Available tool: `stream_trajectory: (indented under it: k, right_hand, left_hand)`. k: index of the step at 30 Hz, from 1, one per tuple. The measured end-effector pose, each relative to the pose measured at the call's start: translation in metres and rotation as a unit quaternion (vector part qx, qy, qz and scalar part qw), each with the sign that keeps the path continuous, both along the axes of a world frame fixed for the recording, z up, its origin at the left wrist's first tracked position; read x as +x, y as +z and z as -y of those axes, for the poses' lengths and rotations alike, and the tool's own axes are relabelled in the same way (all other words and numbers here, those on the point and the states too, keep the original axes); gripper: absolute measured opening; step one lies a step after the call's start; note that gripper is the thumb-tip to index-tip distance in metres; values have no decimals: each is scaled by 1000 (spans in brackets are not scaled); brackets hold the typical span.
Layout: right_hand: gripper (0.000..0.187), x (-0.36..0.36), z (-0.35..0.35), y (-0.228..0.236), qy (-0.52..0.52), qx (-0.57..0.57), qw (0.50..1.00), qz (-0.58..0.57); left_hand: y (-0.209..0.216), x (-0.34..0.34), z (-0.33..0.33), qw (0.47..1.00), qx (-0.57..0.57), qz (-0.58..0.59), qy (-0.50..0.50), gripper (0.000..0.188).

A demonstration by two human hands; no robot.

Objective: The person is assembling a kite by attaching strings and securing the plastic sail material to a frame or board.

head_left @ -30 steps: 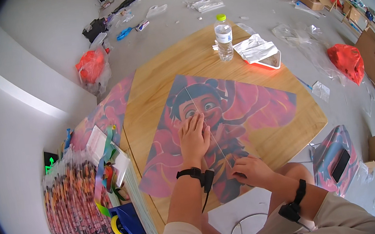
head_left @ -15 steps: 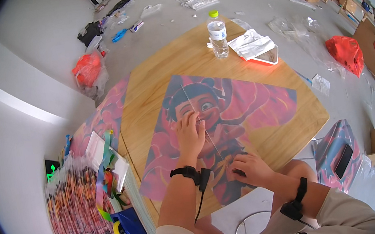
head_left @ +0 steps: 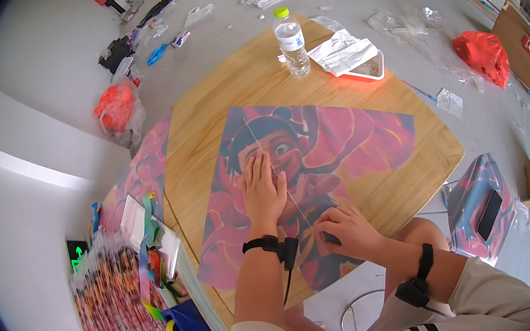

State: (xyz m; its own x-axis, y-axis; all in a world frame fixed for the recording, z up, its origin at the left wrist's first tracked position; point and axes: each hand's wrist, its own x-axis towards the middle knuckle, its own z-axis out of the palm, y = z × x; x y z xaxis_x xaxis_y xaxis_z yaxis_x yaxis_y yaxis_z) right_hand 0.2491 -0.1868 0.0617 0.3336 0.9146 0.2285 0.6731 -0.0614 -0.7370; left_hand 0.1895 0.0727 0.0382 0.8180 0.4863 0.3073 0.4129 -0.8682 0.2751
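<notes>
A large printed sheet (head_left: 369,145) with a cartoon figure lies flat on a wooden table. Diagonally across it runs a thin pale rod (head_left: 292,195), from the figure's hair down toward my right hand. My left hand (head_left: 263,192) rests on the figure's face beside the rod, palm down with its fingers stretched out. At the rod's lower end, my right hand (head_left: 351,231) is closed, thumb and forefinger pressed together at the sheet. Whatever sits between those fingertips is too small or hidden to make out.
On the table (head_left: 205,116) stand a water bottle (head_left: 292,44) and a white-and-red tray (head_left: 370,70) under white paper. A stack of printed sheets (head_left: 119,305) and a blue pouch (head_left: 193,329) are at left. A phone (head_left: 490,215) lies on a printed-covered seat at right.
The whole view has shifted slightly, so the bottle and tray appear further left. My left hand lies a little flatter. My right hand stays near the rod's lower end, its fingertips slightly further left.
</notes>
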Motion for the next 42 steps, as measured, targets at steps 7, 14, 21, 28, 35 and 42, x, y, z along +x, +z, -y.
stream_trajectory:
  k: [7, 14, 21, 28, 35, 42]
  right_hand:
    - [37, 5, -11, -7, -24, 21, 999, 25]
    - [33, 15, -34, -5, -47, -8, 998, 28]
    - [26, 17, -39, -12, -54, 18, 998, 23]
    - [17, 14, -42, -10, -75, 19, 996, 35]
    - [14, 14, -41, -10, -83, 16, 996, 41]
    - [16, 12, -42, -10, -84, 8, 995, 46]
  left_hand:
    - [1, 0, 0, 1000, 12, -5, 8, 63]
    - [1, 1, 1, 1000, 7, 30, 2, 65]
    - [-2, 1, -1, 1000, 1, 26, 6, 66]
    - [-1, 1, -1, 1000, 3, 15, 6, 64]
    - [-1, 2, 0, 1000, 2, 15, 9, 63]
    - [1, 1, 1, 1000, -4, 5, 11, 63]
